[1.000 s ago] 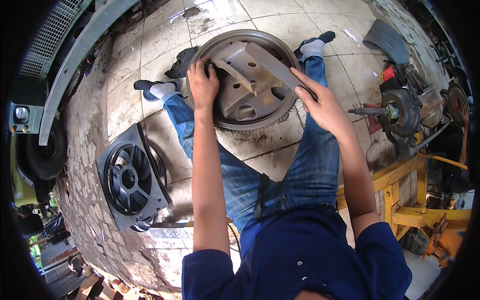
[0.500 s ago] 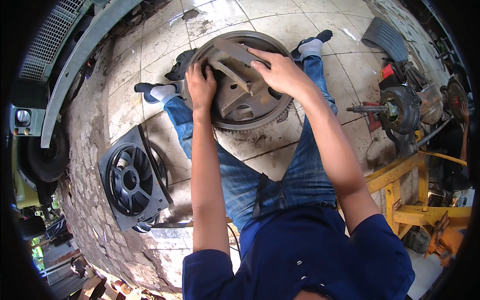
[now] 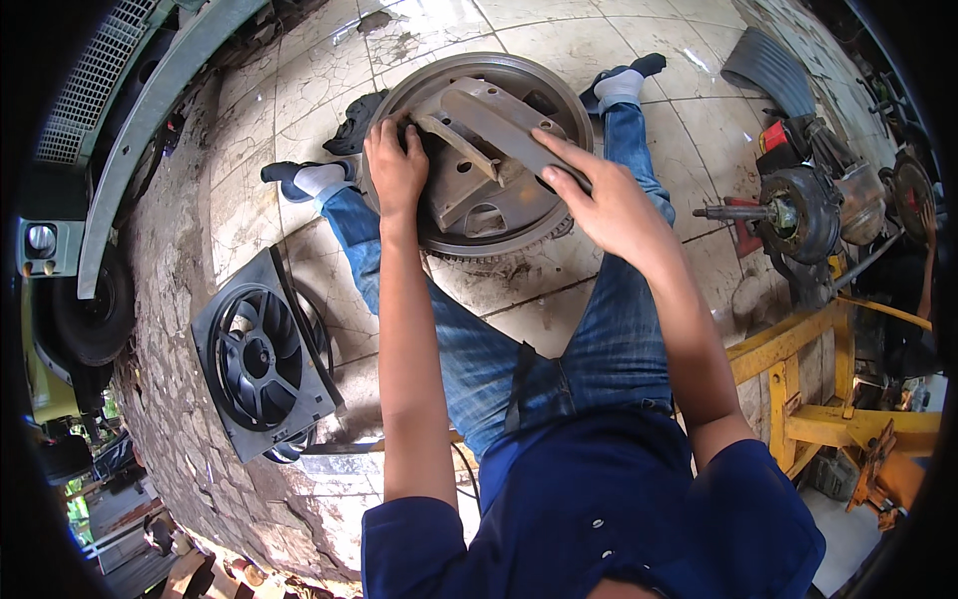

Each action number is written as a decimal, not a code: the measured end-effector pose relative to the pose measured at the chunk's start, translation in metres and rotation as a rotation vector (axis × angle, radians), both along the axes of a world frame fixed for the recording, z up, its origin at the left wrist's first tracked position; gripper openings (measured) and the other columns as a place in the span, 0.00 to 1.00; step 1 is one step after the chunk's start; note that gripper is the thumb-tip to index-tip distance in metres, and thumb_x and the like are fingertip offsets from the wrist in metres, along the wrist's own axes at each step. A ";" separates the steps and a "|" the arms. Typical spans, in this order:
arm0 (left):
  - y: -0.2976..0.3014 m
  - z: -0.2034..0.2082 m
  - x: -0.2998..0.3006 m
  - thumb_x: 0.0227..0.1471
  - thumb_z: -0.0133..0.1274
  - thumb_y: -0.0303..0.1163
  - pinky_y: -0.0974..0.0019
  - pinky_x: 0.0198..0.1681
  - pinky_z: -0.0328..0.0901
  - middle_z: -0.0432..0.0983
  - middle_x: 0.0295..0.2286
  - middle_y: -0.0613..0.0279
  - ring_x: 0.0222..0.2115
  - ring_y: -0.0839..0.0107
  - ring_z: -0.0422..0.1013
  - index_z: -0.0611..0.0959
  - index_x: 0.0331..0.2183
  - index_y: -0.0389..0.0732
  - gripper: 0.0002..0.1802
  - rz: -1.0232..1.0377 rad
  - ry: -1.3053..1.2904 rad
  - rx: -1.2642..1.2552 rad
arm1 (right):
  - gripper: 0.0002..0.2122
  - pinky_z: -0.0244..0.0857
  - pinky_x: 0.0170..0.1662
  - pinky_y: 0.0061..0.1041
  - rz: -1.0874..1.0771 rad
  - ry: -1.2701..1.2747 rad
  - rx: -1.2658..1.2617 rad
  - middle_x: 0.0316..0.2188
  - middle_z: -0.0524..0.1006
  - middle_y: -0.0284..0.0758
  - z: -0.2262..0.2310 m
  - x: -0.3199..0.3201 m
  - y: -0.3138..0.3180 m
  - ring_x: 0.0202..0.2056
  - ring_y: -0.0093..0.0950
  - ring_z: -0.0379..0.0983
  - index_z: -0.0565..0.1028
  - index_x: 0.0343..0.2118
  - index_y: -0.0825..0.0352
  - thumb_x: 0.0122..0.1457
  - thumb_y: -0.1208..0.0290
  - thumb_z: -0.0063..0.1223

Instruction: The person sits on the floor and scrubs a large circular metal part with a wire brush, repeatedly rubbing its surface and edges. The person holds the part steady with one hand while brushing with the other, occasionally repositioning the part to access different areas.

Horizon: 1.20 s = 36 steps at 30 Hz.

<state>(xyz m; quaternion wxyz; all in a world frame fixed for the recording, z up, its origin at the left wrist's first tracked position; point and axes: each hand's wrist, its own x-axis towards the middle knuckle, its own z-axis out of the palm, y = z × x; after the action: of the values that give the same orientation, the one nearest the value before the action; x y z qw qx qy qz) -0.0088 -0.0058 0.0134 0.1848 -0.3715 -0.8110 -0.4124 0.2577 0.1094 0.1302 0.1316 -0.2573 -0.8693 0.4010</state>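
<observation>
Between my spread legs lies a large round metal flywheel [image 3: 469,225], with a raised rim, holes in its face and teeth showing along its near edge. On it rests a narrow, angled metal strip [image 3: 457,142]. My left hand [image 3: 396,165] is closed at the strip's far left end, by the rim; its fingertips are partly hidden. My right hand [image 3: 604,200] grips the near end of a long, flat grey-brown bar [image 3: 499,122], thumb and fingers around it. The bar slants across the flywheel beside the strip, its rounded end pointing far left.
A black radiator fan [image 3: 261,354] in a square frame lies left of my legs. On the right are a greasy machine part with a shaft [image 3: 798,215], a yellow metal frame [image 3: 808,399] and a curved ribbed panel [image 3: 766,70]. A vehicle bumper [image 3: 150,130] borders the left.
My right hand has drawn the bar toward me and to the right. My left hand stays by the strip's end; the whole view has shifted slightly.
</observation>
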 end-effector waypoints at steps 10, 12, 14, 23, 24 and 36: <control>0.005 0.004 0.000 0.56 0.53 0.27 0.53 0.53 0.63 0.76 0.42 0.51 0.46 0.49 0.70 0.81 0.46 0.40 0.15 -0.038 0.061 0.058 | 0.21 0.70 0.48 0.41 -0.001 -0.170 -0.011 0.40 0.81 0.49 0.019 -0.051 0.007 0.45 0.49 0.78 0.70 0.62 0.49 0.67 0.55 0.47; 0.004 0.002 -0.001 0.56 0.53 0.27 0.53 0.53 0.63 0.76 0.42 0.50 0.46 0.48 0.69 0.81 0.46 0.39 0.15 -0.031 0.064 0.048 | 0.20 0.70 0.49 0.39 0.000 -0.081 -0.020 0.43 0.80 0.49 0.014 -0.029 0.004 0.47 0.50 0.76 0.70 0.62 0.49 0.67 0.56 0.48; 0.003 0.000 0.001 0.55 0.53 0.27 0.52 0.52 0.63 0.76 0.42 0.50 0.46 0.48 0.69 0.81 0.46 0.39 0.15 -0.028 0.053 0.047 | 0.20 0.70 0.48 0.35 -0.004 -0.007 -0.030 0.45 0.80 0.47 0.005 -0.003 0.001 0.42 0.43 0.76 0.70 0.62 0.50 0.68 0.58 0.48; 0.002 -0.001 -0.001 0.55 0.53 0.27 0.52 0.52 0.64 0.76 0.42 0.49 0.46 0.47 0.69 0.81 0.45 0.38 0.14 -0.009 0.072 0.051 | 0.21 0.69 0.47 0.32 -0.012 -0.010 -0.063 0.50 0.79 0.46 0.007 0.007 0.000 0.39 0.36 0.76 0.69 0.63 0.50 0.68 0.59 0.49; 0.003 -0.002 -0.002 0.55 0.53 0.27 0.52 0.52 0.64 0.76 0.43 0.49 0.46 0.47 0.69 0.81 0.45 0.38 0.14 -0.010 0.080 0.051 | 0.21 0.69 0.49 0.35 -0.011 -0.023 -0.050 0.49 0.78 0.48 0.004 -0.005 0.003 0.44 0.43 0.76 0.69 0.63 0.48 0.68 0.57 0.48; 0.005 -0.004 0.000 0.57 0.52 0.28 0.53 0.53 0.64 0.76 0.46 0.50 0.48 0.48 0.70 0.81 0.48 0.42 0.16 0.002 0.045 0.053 | 0.21 0.66 0.32 0.25 0.016 -0.065 -0.223 0.27 0.75 0.33 0.013 0.020 0.019 0.23 0.20 0.65 0.68 0.64 0.49 0.69 0.57 0.49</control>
<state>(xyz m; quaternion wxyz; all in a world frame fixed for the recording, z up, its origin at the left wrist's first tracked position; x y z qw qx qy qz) -0.0092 -0.0007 0.0092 0.2134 -0.3749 -0.7957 -0.4252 0.2772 0.1286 0.1436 0.0708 -0.2762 -0.8252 0.4876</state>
